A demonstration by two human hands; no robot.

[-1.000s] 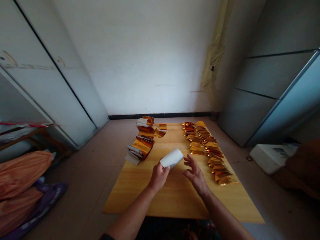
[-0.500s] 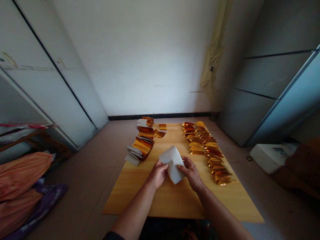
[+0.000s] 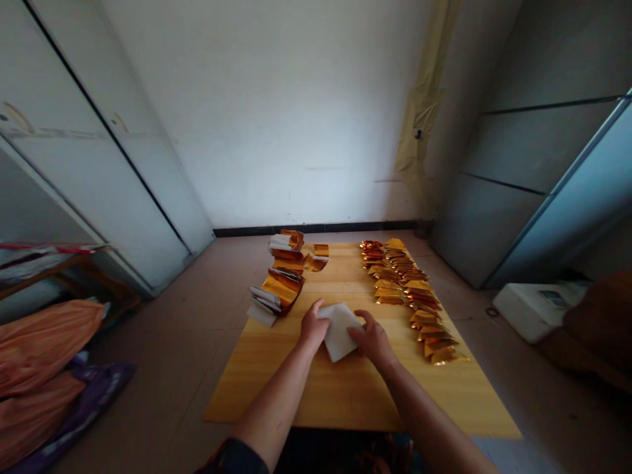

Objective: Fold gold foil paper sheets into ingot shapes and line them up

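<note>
A sheet of paper (image 3: 340, 332), its white side facing up, is held low over the middle of the wooden table (image 3: 266, 388). My left hand (image 3: 315, 326) grips its left edge, thumb on top. On the opposite edge, my right hand (image 3: 371, 337) pinches the sheet with the thumb above and the fingers curled behind. The sheet's underside is hidden. To the left lie loose stacks of gold foil paper (image 3: 282, 289) with white backs. Rows of folded gold paper pieces (image 3: 424, 309) run along the table's right side.
Two single gold sheets (image 3: 316, 263) lie by the far stacks. Orange cloth (image 3: 49, 349) is heaped at the left beside a purple one. A white box (image 3: 530, 309) stands on the floor at right. Cabinets flank both sides, with a white wall (image 3: 296, 118) behind.
The paper has gone from curled and raised to flatter and lower. My left hand has shifted up along its left edge; my right hand keeps hold of the other side.
</note>
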